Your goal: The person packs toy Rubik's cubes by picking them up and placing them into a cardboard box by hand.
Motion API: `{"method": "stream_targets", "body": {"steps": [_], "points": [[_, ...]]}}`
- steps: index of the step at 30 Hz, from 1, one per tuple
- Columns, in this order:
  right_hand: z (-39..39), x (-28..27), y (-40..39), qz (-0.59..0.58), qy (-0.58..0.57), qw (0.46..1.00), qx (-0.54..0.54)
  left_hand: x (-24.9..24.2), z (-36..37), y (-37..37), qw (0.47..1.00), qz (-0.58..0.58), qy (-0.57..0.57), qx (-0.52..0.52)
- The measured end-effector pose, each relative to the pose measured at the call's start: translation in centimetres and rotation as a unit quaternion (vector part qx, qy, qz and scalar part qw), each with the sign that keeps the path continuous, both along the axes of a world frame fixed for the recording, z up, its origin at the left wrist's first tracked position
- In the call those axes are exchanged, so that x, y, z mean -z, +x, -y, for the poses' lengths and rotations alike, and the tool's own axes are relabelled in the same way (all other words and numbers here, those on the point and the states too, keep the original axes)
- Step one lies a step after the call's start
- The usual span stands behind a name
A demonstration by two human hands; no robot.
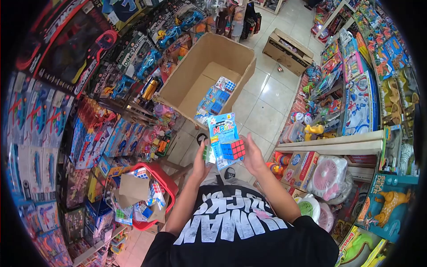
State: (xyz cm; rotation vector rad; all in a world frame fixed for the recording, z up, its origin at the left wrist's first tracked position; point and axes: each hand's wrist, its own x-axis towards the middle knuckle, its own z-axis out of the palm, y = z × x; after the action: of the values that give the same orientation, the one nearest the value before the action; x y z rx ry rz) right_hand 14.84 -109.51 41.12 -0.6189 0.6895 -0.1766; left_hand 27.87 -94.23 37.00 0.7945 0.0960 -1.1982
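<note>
Holding packaged puzzle cubes (223, 139) up between both hands, on the near side of the cardboard box (183, 76).
Gripping the green-sided edge with a half-curled left hand (202, 162), touching the red-faced side with a loosely open right hand (255, 156); with a red basket (171, 184) to the box's near left.

Single head-worn view, forward and steeply down.
</note>
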Motion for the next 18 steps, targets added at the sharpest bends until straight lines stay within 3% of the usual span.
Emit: {"method": "stream_targets", "body": {"steps": [3, 4, 6, 8, 9, 11, 12, 14, 15, 17, 18], "points": [[2.4, -0.9, 2.9, 0.105, -0.059, 0.993, -0.020, 1.1, 1.9, 4.6, 0.989, 0.145, -0.006, -0.015], [3.0, -1.6, 4.3, 0.103, -0.060, 0.993, -0.015, 1.4, 2.6, 6.3, 0.974, 0.223, -0.014, -0.039], [4.4, -2.5, 7.4, 0.029, -0.135, 0.990, -0.004, -2.3, 5.0, 10.7, 0.970, 0.242, -0.033, -0.015], [5.4, -2.7, 10.6, -0.002, -0.171, 0.985, 0.035, -3.0, 7.0, 14.3, 0.913, 0.407, 0.029, -0.015], [6.1, -2.7, 12.6, -0.022, -0.215, 0.974, 0.068, -2.8, 8.1, 16.2, 0.914, 0.404, 0.030, -0.004], [7.8, -3.0, 16.2, -0.053, -0.275, 0.956, 0.093, -2.0, 10.6, 20.3, 0.866, 0.455, 0.207, 0.033], [8.6, -2.9, 17.7, -0.085, -0.334, 0.932, 0.107, -0.8, 11.9, 22.4, 0.865, 0.454, 0.207, 0.043], [10.3, -2.1, 20.9, -0.110, -0.345, 0.925, 0.117, 3.0, 14.2, 26.1, 0.811, 0.533, 0.214, 0.112], [11.4, -1.5, 22.5, -0.127, -0.360, 0.916, 0.123, 5.0, 15.4, 27.6, 0.811, 0.530, 0.215, 0.119], [14.0, 1.8, 25.9, -0.157, -0.400, 0.894, 0.126, 8.9, 17.6, 30.0, 0.689, 0.621, 0.288, 0.238], [15.7, 5.4, 27.6, -0.188, -0.377, 0.901, 0.105, 10.1, 18.4, 30.7, 0.687, 0.620, 0.289, 0.244]]}}
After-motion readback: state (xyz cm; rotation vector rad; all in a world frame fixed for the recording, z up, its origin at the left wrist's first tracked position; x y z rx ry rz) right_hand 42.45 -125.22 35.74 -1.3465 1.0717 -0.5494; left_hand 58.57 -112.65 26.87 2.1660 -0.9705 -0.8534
